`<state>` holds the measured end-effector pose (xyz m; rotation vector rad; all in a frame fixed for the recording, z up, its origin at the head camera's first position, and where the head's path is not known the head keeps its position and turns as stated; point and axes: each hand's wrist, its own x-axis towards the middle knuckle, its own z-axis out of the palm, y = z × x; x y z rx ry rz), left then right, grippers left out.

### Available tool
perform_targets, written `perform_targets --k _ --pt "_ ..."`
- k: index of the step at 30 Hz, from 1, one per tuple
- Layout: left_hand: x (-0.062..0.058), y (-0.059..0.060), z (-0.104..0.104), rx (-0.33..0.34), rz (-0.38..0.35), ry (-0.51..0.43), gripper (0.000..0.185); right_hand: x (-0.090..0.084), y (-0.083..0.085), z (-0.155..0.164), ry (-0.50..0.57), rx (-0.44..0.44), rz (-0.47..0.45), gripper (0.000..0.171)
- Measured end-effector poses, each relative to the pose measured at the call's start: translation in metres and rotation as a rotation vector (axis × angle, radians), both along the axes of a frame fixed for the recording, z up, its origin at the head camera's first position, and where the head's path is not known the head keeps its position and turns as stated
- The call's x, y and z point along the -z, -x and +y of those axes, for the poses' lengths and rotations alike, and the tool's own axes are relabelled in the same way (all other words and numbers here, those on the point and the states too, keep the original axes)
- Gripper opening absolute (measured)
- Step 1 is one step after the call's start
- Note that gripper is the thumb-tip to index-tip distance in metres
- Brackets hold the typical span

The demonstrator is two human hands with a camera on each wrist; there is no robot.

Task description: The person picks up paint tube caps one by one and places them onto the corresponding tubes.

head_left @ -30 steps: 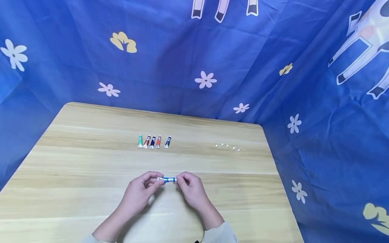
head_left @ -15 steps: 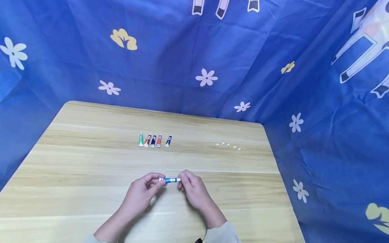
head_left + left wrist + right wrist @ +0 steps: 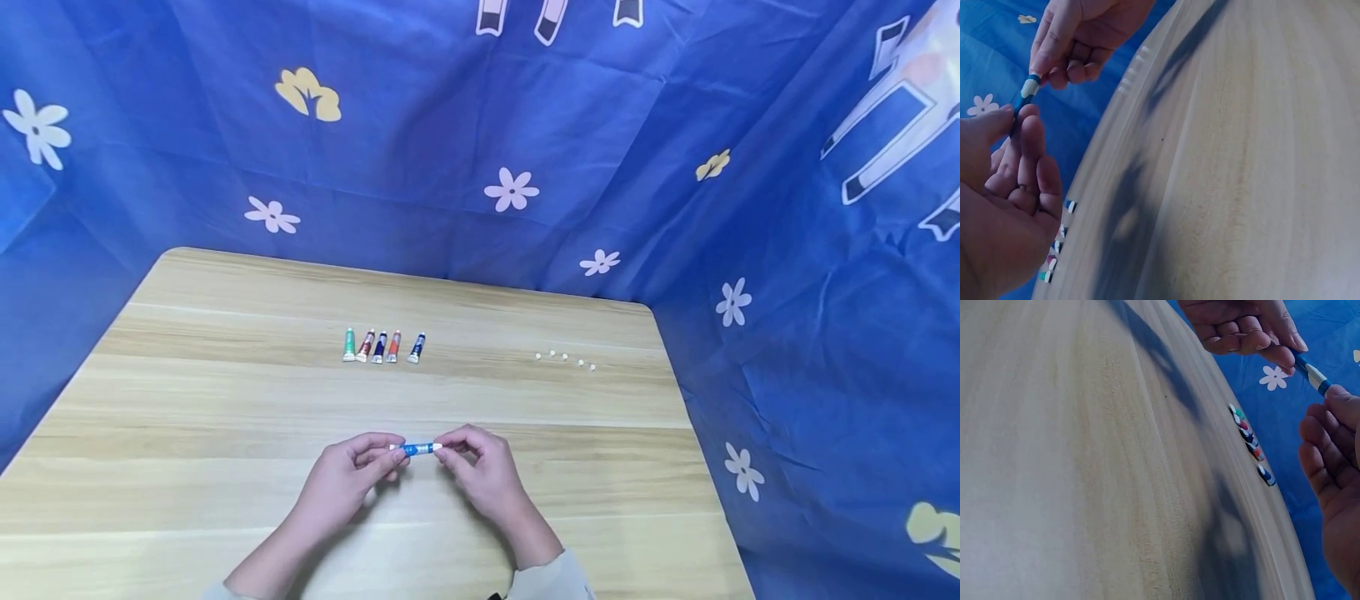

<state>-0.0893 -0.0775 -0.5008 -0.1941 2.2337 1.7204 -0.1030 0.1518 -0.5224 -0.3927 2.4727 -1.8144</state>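
Observation:
A small blue paint tube [image 3: 417, 449] lies level between both hands, above the front middle of the table. My left hand [image 3: 347, 475] pinches its flat crimped end between thumb and index finger. At the other end, my right hand [image 3: 483, 475] pinches the white tip with thumb and index finger, and those fingertips partly cover it. In the left wrist view the tube [image 3: 1025, 94] shows a pale label band and a darker blue shoulder. The right wrist view also has the tube [image 3: 1311, 374] stretched between the two hands' fingertips.
Toward the back lies a row of several paint tubes: green [image 3: 349, 345], dark red [image 3: 365, 346], dark blue [image 3: 380, 347], orange [image 3: 393, 347], and another dark blue tube [image 3: 417, 347] slightly apart. Several tiny white pieces [image 3: 565, 357] lie back right. Blue printed cloth [image 3: 420, 150] hangs behind the wooden table [image 3: 225, 400].
The right hand's fingers have shifted their pinch at the tube's tip, with the index finger now straighter. The left hand's hold stays nearly the same. The head view has tilted slightly.

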Motion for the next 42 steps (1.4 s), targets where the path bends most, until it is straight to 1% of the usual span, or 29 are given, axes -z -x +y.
perform_targets --k 3,8,14,17,19,24,25,29,32,34,39,42 --pt "-0.001 -0.002 0.001 0.011 0.048 0.041 0.03 0.0 -0.001 0.001 -0.023 -0.015 -0.019 0.009" --pt "-0.002 -0.004 0.002 0.024 0.103 0.092 0.026 0.001 -0.003 0.004 -0.045 -0.078 -0.056 0.018" --pt "-0.004 -0.005 0.004 0.058 0.161 0.126 0.022 0.004 -0.003 0.006 -0.092 -0.126 -0.063 0.028" --pt "-0.002 -0.005 0.004 0.085 0.215 0.162 0.021 0.004 -0.004 0.007 -0.098 -0.13 -0.055 0.031" --pt "0.0 -0.005 0.004 0.119 0.281 0.236 0.021 0.006 -0.004 0.007 -0.106 -0.119 -0.05 0.027" --pt "-0.001 0.0 0.001 0.223 0.45 0.505 0.02 0.012 -0.005 0.001 -0.186 -0.105 -0.041 0.02" --pt "-0.001 0.001 0.001 0.237 0.474 0.543 0.019 0.013 -0.005 0.0 -0.203 -0.109 -0.037 0.02" --pt "0.001 0.009 -0.002 0.268 0.542 0.615 0.02 0.012 -0.007 -0.004 -0.244 -0.104 -0.019 0.021" --pt "0.006 0.018 -0.006 0.274 0.547 0.633 0.021 0.009 -0.007 -0.004 -0.245 -0.071 -0.023 0.018" --pt "0.009 0.023 -0.01 0.274 0.535 0.646 0.021 0.008 -0.006 -0.003 -0.248 -0.051 -0.028 0.017" --pt "0.015 0.035 -0.024 0.26 0.473 0.682 0.021 0.006 -0.005 -0.001 -0.264 -0.029 -0.034 0.018" --pt "0.017 0.044 -0.032 0.257 0.433 0.706 0.021 0.007 -0.004 0.003 -0.263 -0.02 -0.032 0.017"
